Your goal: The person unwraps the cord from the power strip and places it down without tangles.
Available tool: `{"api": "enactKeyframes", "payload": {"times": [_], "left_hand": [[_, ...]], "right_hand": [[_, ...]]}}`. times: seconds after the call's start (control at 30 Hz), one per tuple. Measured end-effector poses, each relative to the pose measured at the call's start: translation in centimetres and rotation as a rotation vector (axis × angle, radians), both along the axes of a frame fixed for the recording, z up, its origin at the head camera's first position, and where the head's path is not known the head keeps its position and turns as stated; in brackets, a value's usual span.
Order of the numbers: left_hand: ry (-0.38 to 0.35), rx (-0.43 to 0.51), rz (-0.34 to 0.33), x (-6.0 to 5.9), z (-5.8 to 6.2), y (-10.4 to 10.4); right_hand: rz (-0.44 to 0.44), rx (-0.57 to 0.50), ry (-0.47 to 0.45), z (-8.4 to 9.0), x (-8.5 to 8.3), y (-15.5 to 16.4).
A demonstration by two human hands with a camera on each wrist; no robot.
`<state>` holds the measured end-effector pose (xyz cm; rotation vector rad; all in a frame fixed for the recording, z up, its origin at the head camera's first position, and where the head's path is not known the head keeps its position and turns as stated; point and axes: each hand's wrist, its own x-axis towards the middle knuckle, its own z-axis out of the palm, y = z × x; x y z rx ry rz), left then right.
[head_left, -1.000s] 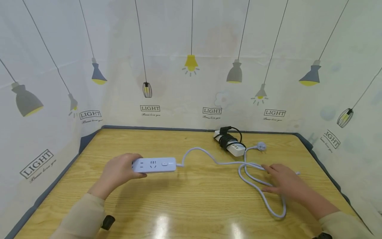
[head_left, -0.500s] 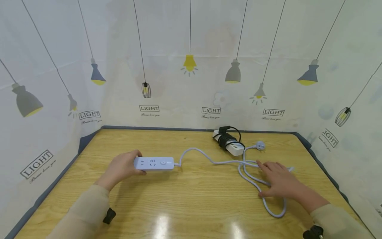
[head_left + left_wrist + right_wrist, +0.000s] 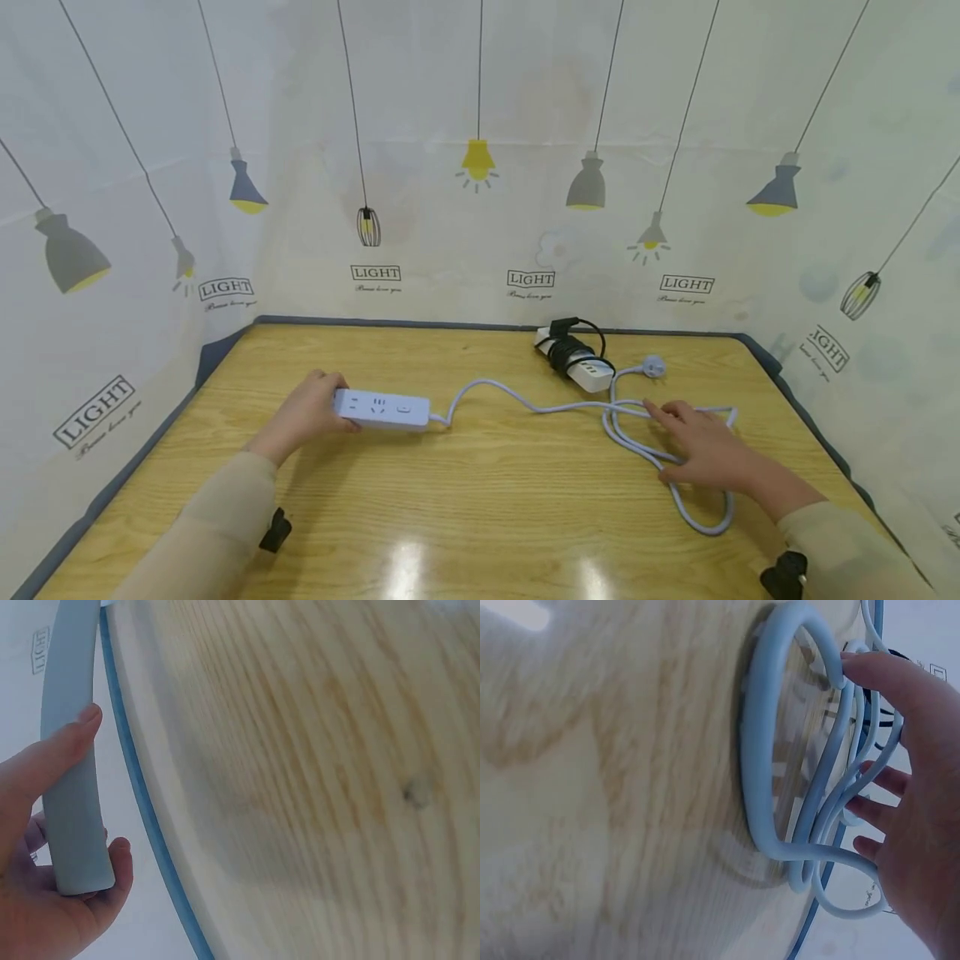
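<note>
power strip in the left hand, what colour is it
White; the power strip shows best in the head view.

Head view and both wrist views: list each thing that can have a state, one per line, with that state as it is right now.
White power strip: flat on the table, sockets empty, left end gripped.
Left hand: fingers and thumb curled round the strip.
White cable: uncoiled, looped loosely across the table.
Right hand: fingers straight, resting on the cable loops.
White plug: unplugged, lying on the table.
Second power strip: black cord wrapped round it.
</note>
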<state>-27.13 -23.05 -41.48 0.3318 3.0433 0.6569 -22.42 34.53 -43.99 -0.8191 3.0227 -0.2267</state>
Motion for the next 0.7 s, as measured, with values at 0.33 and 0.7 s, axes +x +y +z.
{"api": "enactKeyframes", "payload": {"times": [0.33,0.7], "left_hand": [[-0.078,0.011,0.017,-0.3,-0.8,-0.9],[-0.214,0.034,0.037,0.5,-1.2,-1.1]], "right_hand": [[-0.081,-0.030,-0.142,0.2,-0.6,-0.2],[-0.048,-0.030,-0.111,0.5,-1.1,-0.5]]}}
